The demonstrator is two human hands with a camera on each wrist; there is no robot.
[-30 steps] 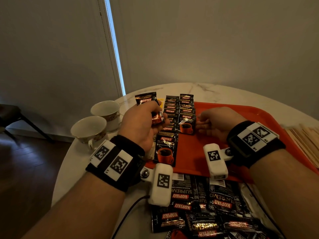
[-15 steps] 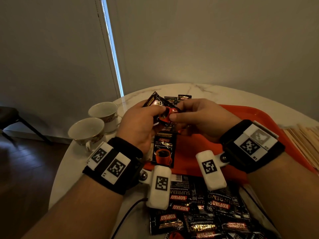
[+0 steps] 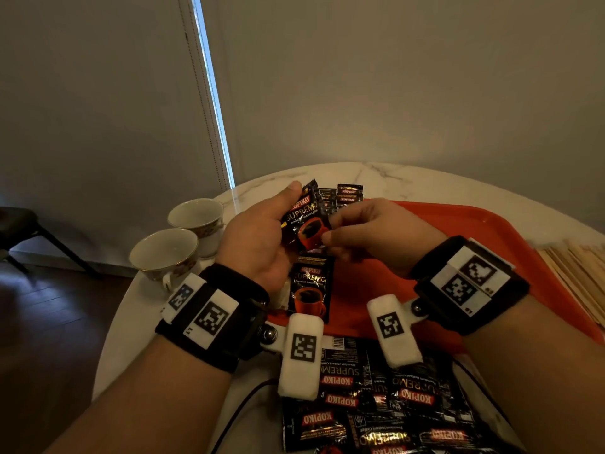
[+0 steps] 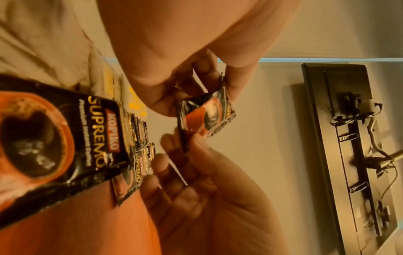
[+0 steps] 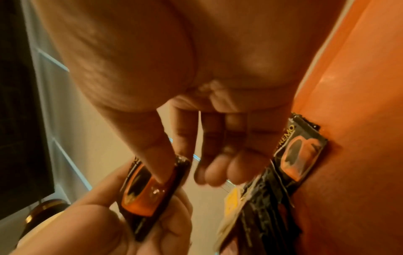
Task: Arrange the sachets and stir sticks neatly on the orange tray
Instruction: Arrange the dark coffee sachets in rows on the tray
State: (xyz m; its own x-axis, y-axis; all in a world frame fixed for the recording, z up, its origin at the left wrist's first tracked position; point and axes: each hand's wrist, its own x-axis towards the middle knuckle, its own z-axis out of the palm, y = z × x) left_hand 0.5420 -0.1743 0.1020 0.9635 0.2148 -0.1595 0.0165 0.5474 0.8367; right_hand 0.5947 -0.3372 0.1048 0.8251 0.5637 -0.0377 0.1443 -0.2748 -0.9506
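Sachets (image 3: 376,411) lie loose at 6 o'clock on the marble table (image 3: 425,185), nearest the body and not yet sorted. Past them, at the near left corner of the orange tray (image 3: 491,231), one sachet lies flat with its long axis running from 6 to 12, and a row of overlapped sachets (image 3: 348,193) carries on toward 12 beyond the hands. Above that row the held sachet (image 3: 306,221) is raised clear of the tray, tilted so its top points to about 1 o'clock. The left hand (image 3: 262,237) grips its upper left part, thumb on the printed face; the right hand (image 3: 376,237) pinches its lower right corner between thumb and forefinger, other fingers curled. Both hands sit equally close, so I judge either could lower it, once turned to match the row. Wooden stir sticks (image 3: 579,270) wait at 3 o'clock, off the tray, and two cups (image 3: 176,253) stand at 10.
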